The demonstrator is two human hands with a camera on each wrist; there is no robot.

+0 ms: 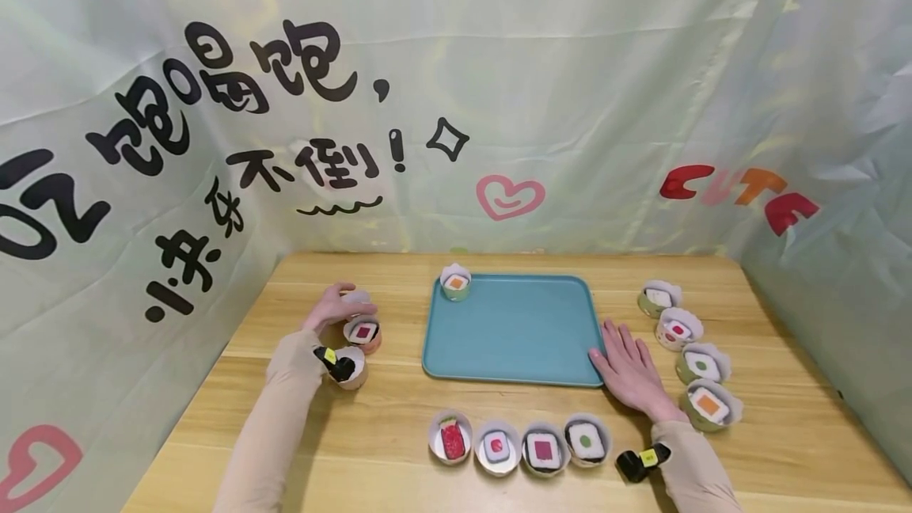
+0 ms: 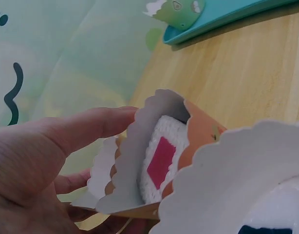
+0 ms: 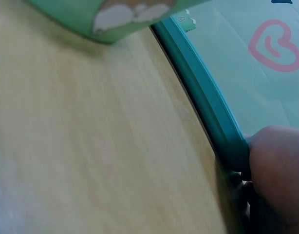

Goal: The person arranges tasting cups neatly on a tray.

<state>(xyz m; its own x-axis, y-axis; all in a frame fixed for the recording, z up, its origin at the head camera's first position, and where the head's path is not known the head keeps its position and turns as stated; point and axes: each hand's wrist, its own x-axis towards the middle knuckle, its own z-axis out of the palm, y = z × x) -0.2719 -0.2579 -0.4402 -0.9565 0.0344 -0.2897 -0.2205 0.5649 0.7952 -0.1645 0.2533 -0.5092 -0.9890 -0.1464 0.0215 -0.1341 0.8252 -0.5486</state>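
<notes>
My left hand (image 1: 335,306) curls its fingers round the farthest paper cup (image 2: 102,168) in the left column; that cup's contents are hidden. Just in front of it stands an orange cup with a toy sushi roll (image 2: 160,158), white with a magenta centre. A third cup (image 1: 359,374) sits nearest the wrist, partly covered by the wrist camera. My right hand (image 1: 630,367) lies with spread, straight fingers at the right edge of the blue tray (image 1: 513,331). In the tray's far left corner is a green cup (image 1: 456,285) holding an orange-centred roll.
Several cups with toy sushi, among them one with a red topping (image 1: 452,438), line the table in front of the tray. Down the right side runs a column of several more cups (image 1: 705,406). A printed cloth (image 1: 570,117) hangs behind the wooden table (image 1: 399,260).
</notes>
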